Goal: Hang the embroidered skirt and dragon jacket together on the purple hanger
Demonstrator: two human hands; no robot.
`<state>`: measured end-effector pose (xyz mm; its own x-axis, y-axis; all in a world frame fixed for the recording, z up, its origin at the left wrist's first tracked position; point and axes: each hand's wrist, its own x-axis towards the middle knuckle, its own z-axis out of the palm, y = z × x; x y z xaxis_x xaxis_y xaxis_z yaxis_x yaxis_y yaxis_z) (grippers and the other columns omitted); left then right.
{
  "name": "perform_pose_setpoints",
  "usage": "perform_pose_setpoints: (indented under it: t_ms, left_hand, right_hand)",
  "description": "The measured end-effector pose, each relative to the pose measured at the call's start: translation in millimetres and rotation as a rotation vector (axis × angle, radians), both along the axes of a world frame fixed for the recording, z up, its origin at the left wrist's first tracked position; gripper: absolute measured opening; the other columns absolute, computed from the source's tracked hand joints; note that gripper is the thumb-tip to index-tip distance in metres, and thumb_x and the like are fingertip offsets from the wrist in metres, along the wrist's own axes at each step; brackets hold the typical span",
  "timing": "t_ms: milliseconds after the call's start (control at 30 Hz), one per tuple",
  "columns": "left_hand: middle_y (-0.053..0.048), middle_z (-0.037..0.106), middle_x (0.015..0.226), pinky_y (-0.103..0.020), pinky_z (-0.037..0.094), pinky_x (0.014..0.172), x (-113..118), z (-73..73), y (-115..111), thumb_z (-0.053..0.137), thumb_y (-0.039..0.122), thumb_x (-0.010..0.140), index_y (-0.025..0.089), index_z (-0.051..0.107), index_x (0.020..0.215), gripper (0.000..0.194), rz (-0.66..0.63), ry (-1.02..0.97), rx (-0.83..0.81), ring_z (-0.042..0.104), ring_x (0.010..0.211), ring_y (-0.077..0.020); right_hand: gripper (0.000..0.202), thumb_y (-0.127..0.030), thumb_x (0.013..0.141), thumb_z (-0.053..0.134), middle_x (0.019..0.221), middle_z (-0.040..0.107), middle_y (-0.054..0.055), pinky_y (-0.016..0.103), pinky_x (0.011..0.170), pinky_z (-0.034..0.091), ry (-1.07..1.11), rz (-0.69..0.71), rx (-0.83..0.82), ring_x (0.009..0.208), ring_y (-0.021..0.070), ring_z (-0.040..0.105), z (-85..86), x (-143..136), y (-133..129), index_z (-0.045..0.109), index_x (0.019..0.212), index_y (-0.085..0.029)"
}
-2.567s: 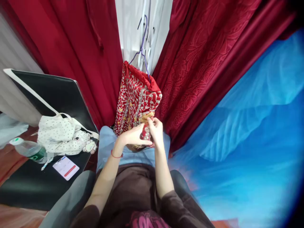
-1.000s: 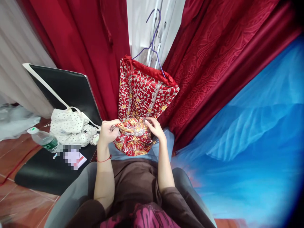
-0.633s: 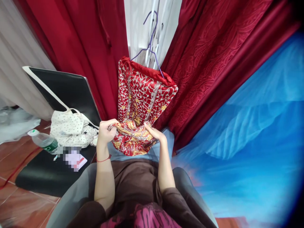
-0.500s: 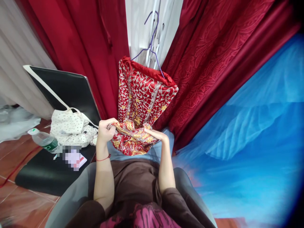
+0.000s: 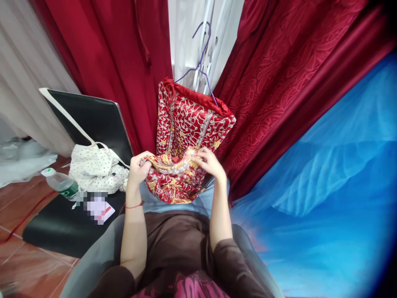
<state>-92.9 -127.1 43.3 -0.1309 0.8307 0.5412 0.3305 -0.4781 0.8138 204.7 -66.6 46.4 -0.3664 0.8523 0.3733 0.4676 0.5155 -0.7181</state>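
A red satin skirt with silver and gold embroidery hangs by its gathered waistband from a purple hanger. The lower part is bunched into a fold above my lap. At the left end of this fold, my left hand is closed in a fist around the fabric. My right hand pinches the right end of the fold with bent fingers. Between the two hands the cloth droops in a curve. Exactly what the right fingertips grip is partly blurred.
To the left stands a black chair with a spotted white bag, a water bottle and a pale purple item. Dark red curtains hang ahead. Blue tulle spreads at the right.
My right hand has lifted from lying fairly flat against the fold to pinching it, raising that end of the cloth. My left hand keeps its grip. The view has shifted slightly.
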Motion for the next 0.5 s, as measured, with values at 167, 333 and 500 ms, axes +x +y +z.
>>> perform_pose_setpoints:
  t_ms: [167, 333, 500]
  left_hand:
    - [-0.001, 0.070, 0.078, -0.028, 0.051, 0.071, -29, 7.8, 21, 0.067, 0.031, 0.072, 0.018, 0.072, 0.088, 0.021, -0.049, 0.015, -0.242, 0.062, 0.074, -0.0184]
    - [-0.002, 0.067, 0.076, -0.030, 0.049, 0.076, -22, 31.5, 82, 0.066, 0.040, 0.076, 0.018, 0.067, 0.080, 0.023, -0.045, 0.339, -0.302, 0.060, 0.077, -0.0208]
    - [-0.005, 0.069, 0.085, -0.031, 0.047, 0.081, 6, 77.2, 131, 0.050, 0.026, 0.088, 0.019, 0.066, 0.089, 0.017, 0.252, 0.350, -0.116, 0.063, 0.083, -0.0219]
  right_hand:
    - [0.043, -0.063, 0.092, 0.059, 0.079, 0.061, 0.001, 0.035, 0.082, 0.051, 0.235, -0.081, 0.222, 0.078, 0.0180, 0.057, 65.0, -9, 12, 0.065, 0.078, -0.023]
    - [0.044, -0.065, 0.093, 0.057, 0.072, 0.054, -0.001, 0.032, 0.073, 0.048, 0.318, -0.253, 0.365, 0.071, 0.0162, 0.051, 95.5, -27, 14, 0.060, 0.079, -0.023]
    - [0.046, -0.069, 0.090, 0.058, 0.074, 0.055, -0.001, 0.031, 0.072, 0.051, 0.418, -0.219, 0.341, 0.074, 0.0164, 0.055, 104.1, -23, 33, 0.058, 0.081, -0.024]
